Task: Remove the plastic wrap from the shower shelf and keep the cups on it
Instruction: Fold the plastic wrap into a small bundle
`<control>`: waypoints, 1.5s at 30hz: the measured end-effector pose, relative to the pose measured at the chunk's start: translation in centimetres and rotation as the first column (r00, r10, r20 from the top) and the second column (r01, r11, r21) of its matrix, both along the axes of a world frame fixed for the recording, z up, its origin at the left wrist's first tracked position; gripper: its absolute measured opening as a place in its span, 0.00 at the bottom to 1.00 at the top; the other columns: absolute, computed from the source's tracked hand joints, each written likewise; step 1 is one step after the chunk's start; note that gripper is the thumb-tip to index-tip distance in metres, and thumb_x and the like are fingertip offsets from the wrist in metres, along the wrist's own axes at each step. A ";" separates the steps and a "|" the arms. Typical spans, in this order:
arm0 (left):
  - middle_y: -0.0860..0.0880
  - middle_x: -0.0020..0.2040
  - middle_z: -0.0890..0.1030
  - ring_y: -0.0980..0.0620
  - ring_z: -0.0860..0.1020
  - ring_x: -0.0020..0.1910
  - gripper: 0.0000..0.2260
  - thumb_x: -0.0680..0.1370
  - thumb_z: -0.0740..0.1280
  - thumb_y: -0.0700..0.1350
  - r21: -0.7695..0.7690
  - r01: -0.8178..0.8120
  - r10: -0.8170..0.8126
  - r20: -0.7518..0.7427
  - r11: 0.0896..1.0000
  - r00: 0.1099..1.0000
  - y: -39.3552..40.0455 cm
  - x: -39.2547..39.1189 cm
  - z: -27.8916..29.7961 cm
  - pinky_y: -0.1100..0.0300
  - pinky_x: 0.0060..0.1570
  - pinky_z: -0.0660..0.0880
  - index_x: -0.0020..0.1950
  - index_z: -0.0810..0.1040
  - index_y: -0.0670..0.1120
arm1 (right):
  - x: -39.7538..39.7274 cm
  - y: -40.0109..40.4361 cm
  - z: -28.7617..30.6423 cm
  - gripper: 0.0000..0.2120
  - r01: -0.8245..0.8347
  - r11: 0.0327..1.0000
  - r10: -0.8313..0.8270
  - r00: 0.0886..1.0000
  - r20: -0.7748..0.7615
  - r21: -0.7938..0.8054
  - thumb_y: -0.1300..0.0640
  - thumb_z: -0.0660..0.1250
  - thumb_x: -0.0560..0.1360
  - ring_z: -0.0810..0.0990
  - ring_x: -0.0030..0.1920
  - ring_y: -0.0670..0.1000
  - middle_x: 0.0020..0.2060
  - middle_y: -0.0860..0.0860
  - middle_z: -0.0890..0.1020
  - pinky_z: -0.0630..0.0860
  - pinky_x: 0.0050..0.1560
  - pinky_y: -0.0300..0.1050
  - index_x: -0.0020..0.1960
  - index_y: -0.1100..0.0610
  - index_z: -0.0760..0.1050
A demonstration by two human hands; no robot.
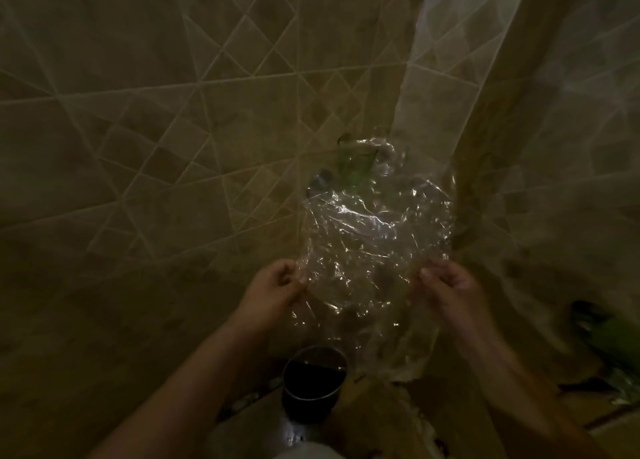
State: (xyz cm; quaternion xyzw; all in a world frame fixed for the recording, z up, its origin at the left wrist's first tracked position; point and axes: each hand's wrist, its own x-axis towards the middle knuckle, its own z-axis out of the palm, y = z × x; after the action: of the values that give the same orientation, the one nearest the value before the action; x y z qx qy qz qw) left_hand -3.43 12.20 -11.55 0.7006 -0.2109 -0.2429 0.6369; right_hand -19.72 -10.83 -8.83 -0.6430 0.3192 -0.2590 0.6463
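Observation:
A crumpled sheet of clear plastic wrap (370, 237) hangs in front of the tiled shower corner. My left hand (273, 290) pinches its left edge and my right hand (450, 285) pinches its right edge, at about the same height. Behind the top of the wrap a green object (353, 166) shows against the wall corner; the shelf itself is hidden by the wrap and the dim light. A dark round cup (313, 382) stands below my hands, near the bottom of the wrap.
Beige diamond-pattern tiled walls (156, 147) meet in a corner behind the wrap. A translucent shower curtain (554, 112) hangs on the right. A blurred green item (609, 344) lies at the lower right. The scene is very dark.

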 end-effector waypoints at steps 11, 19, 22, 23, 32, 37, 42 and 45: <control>0.63 0.37 0.80 0.63 0.78 0.39 0.10 0.79 0.63 0.39 0.349 0.282 -0.427 0.466 0.894 0.775 0.9 0.0 2.6 0.66 0.43 0.74 0.47 0.79 0.54 | 5.0 1.5 8.9 0.32 -0.530 -0.245 -0.055 0.844 -0.534 -0.812 0.42 0.69 0.67 0.64 0.70 0.54 0.67 0.48 0.72 0.55 0.65 0.62 0.69 0.45 0.63; 0.63 0.33 0.82 0.64 0.80 0.36 0.11 0.80 0.64 0.40 0.392 0.188 -0.389 0.535 0.901 0.750 3.5 0.5 2.1 0.69 0.38 0.72 0.47 0.79 0.57 | 5.7 -0.9 9.2 0.09 -0.662 -0.115 -0.009 0.746 -0.666 -0.741 0.42 0.69 0.70 0.79 0.46 0.52 0.35 0.45 0.78 0.58 0.57 0.53 0.42 0.48 0.77; 0.57 0.35 0.84 0.61 0.79 0.36 0.11 0.80 0.61 0.36 0.263 0.198 -0.291 0.385 0.944 0.876 3.6 0.2 1.5 0.68 0.41 0.72 0.49 0.80 0.48 | 5.4 -1.1 8.9 0.17 -0.372 -0.109 -0.083 0.927 -0.365 -0.922 0.42 0.68 0.69 0.72 0.61 0.53 0.54 0.48 0.79 0.58 0.56 0.55 0.55 0.47 0.74; 0.54 0.34 0.84 0.58 0.79 0.36 0.10 0.81 0.59 0.35 0.184 0.186 -0.235 0.293 0.965 0.927 3.6 0.0 1.3 0.65 0.42 0.73 0.51 0.79 0.43 | 5.0 -0.8 8.7 0.23 -0.246 -0.016 -0.103 0.964 -0.243 -0.969 0.40 0.68 0.69 0.69 0.65 0.54 0.62 0.49 0.75 0.58 0.57 0.55 0.62 0.46 0.71; 0.40 0.36 0.79 0.48 0.78 0.33 0.10 0.76 0.59 0.40 -0.328 -0.051 -0.081 -0.375 0.943 0.923 3.8 -2.5 -1.6 0.58 0.36 0.76 0.51 0.78 0.38 | -1.7 4.0 -4.9 0.31 0.000 0.842 0.027 0.999 -0.043 0.539 0.46 0.70 0.68 0.80 0.53 0.51 0.58 0.51 0.80 0.75 0.51 0.48 0.68 0.54 0.68; 0.37 0.44 0.82 0.42 0.80 0.41 0.09 0.77 0.62 0.41 -0.178 0.039 -0.115 -0.444 0.983 0.889 4.8 -2.5 -2.9 0.52 0.43 0.75 0.51 0.80 0.40 | -2.6 2.4 -7.7 0.08 -0.095 0.834 0.093 0.995 0.032 0.543 0.58 0.69 0.68 0.83 0.35 0.49 0.35 0.53 0.85 0.80 0.34 0.41 0.47 0.59 0.80; 0.45 0.41 0.84 0.47 0.81 0.38 0.12 0.74 0.69 0.51 -0.062 0.010 -0.028 -0.304 0.998 0.952 3.0 -2.0 -0.8 0.57 0.38 0.78 0.48 0.82 0.43 | -3.8 0.6 -5.8 0.11 -0.267 0.948 0.275 0.961 -0.023 0.171 0.51 0.72 0.66 0.82 0.40 0.51 0.37 0.51 0.85 0.77 0.39 0.43 0.46 0.55 0.82; 0.51 0.27 0.76 0.53 0.71 0.29 0.11 0.77 0.67 0.47 0.020 -0.061 0.063 -0.183 0.998 0.981 1.1 -1.5 0.2 0.58 0.33 0.71 0.35 0.79 0.45 | -4.1 0.0 -4.5 0.14 -0.253 0.940 0.254 0.967 0.026 0.227 0.51 0.73 0.64 0.84 0.40 0.50 0.40 0.52 0.86 0.79 0.35 0.41 0.48 0.56 0.82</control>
State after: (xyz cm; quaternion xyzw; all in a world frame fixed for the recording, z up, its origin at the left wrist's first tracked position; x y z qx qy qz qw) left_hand -4.90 13.30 -11.30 0.6858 -0.1275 -0.2881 0.6561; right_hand -23.77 -10.80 -13.34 -0.6005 0.2626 -0.1340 0.7433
